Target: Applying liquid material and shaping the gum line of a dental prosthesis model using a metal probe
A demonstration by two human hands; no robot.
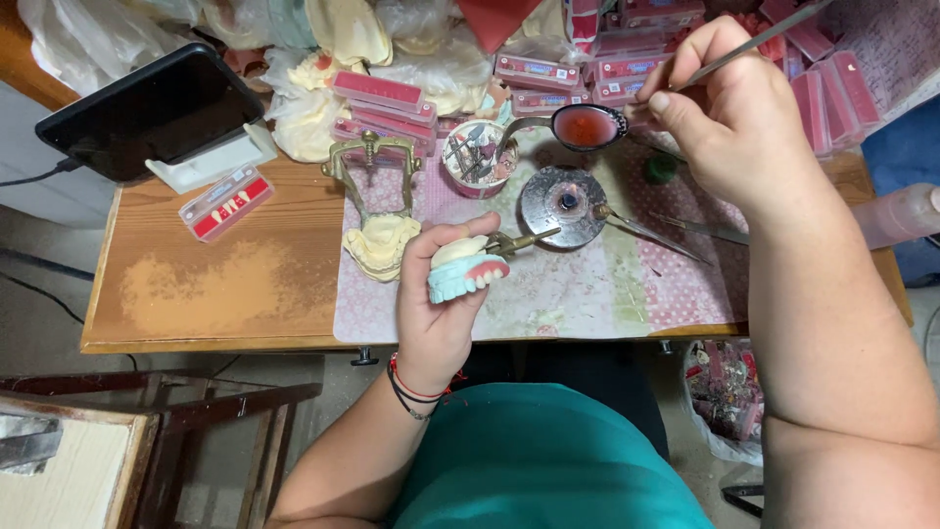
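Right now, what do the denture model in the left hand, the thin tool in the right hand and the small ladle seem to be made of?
The denture model looks like matt cream plaster on a pale blue base, with pink wax-like gum and glossy white teeth. The thin tool in the right hand seems bare metal: grey, slim, shiny. The ladle appears polished metal, holding something red, perhaps melted wax.

The denture model (468,271) is turquoise with pink gums and white teeth. The ladle (586,127) holds red wax. The mat (587,284) is pink with white dots, the worktop (215,284) brown wood, the boxes (377,93) red.
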